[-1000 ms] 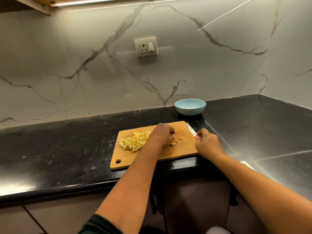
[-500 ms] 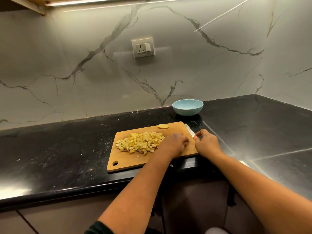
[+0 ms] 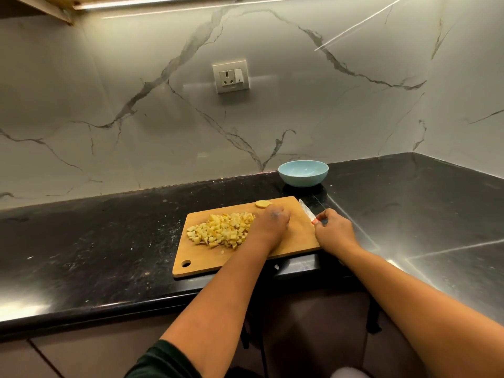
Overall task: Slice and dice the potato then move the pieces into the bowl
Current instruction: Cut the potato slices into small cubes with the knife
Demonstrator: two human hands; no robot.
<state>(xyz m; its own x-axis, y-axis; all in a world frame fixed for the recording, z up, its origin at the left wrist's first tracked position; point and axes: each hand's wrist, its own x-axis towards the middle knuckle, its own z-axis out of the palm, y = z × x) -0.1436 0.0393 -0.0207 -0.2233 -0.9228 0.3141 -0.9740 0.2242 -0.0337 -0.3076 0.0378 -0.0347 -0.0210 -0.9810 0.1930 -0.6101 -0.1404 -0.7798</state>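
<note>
A wooden cutting board [image 3: 297, 236] lies on the black counter. On its left half sits a heap of yellow diced potato [image 3: 222, 232]. One round potato slice [image 3: 263, 204] lies at the board's far edge. My left hand [image 3: 268, 223] rests on the board just right of the heap, fingers curled downward; whether it holds pieces is hidden. My right hand [image 3: 334, 232] grips the red handle of a knife [image 3: 306, 210], whose blade points away over the board's right edge. A light blue bowl [image 3: 303, 173] stands beyond the board, near the wall.
The black counter [image 3: 95, 241] stretches left and right of the board, with its front edge just below the board. A marble wall with a power socket [image 3: 230, 76] rises behind. The counter turns a corner at far right.
My left hand swept across the board, leaving the dice gathered in a bigger heap and uncovering the round slice, and now sits just right of the heap. The right hand with the knife barely moved.
</note>
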